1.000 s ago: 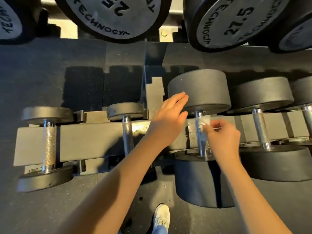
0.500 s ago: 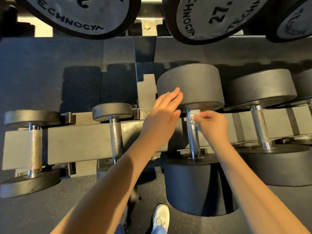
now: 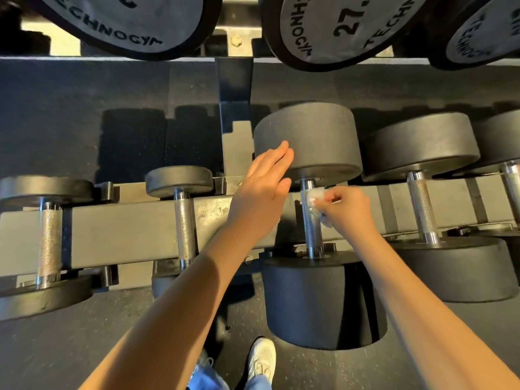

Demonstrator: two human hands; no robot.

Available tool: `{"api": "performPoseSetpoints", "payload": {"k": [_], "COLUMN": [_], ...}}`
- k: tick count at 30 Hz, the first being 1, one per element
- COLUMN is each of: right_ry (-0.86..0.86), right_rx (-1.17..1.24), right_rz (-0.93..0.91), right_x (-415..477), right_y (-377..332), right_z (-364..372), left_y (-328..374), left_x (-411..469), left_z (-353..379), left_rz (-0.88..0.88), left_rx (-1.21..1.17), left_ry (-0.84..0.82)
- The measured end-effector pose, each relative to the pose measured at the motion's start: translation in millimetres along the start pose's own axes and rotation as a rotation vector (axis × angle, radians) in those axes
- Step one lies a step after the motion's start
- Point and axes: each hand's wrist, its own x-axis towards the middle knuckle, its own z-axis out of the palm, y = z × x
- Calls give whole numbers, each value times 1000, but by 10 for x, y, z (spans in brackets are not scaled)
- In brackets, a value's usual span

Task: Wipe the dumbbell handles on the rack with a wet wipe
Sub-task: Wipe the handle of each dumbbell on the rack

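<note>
A crumpled wet wipe [image 3: 313, 197] is pinched between the thumb and curled fingers [image 3: 334, 194] of the right hand [image 3: 346, 209]. It is pressed against the far end of the knurled handle [image 3: 312, 229] of a large dumbbell [image 3: 309, 136], just under its far head. The left hand [image 3: 261, 190] is laid flat against that head at about ten o'clock from the wipe, its fingers straight and pressed together, apparently to steady the weight.

The task is judged to be partway through. The wipe sits at the twelve o'clock end of this handle, so the stretch toward six o'clock is probably left to be covered. Whether the two small handles [image 3: 184, 223] at nine o'clock have already been wiped cannot be told, since no wet sheen can be made out on them. The handles at three o'clock [image 3: 421, 206] are likewise undecided and are taken as work remaining.

The dumbbells are carried crosswise on a grey metal rack rail [image 3: 121, 232], scuffed in places, with cradles at each end. An upper tier of heavier dumbbells [image 3: 337, 26], one marked 27.5, is seen at twelve o'clock. Dark speckled rubber floor [image 3: 70, 347] lies beneath, and a white shoe [image 3: 261, 358] is seen at six o'clock.
</note>
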Motion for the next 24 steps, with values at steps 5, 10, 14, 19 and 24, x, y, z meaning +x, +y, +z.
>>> {"api": "performPoseSetpoints", "payload": {"k": [5, 10, 14, 19, 24], "right_ry": [-361, -172, -69, -356, -123], "right_rx": [-408, -248, -130, -410, -176], "right_rz": [149, 30, -27, 235, 89], "right_x": [-173, -127, -58, -143, -32], "right_y": [81, 20, -11, -12, -50], "right_z": [-58, -41, -73, -55, -8], "left_y": [2, 2, -8, -25, -50], "left_x": [4, 6, 22, -3, 11], "left_z": [47, 30, 30, 58, 36], "left_rz": [-28, -48, -43, -6, 119], "left_rx": [-33, -61, -56, -9, 103], "left_ry": [23, -9, -3, 10, 84]}}
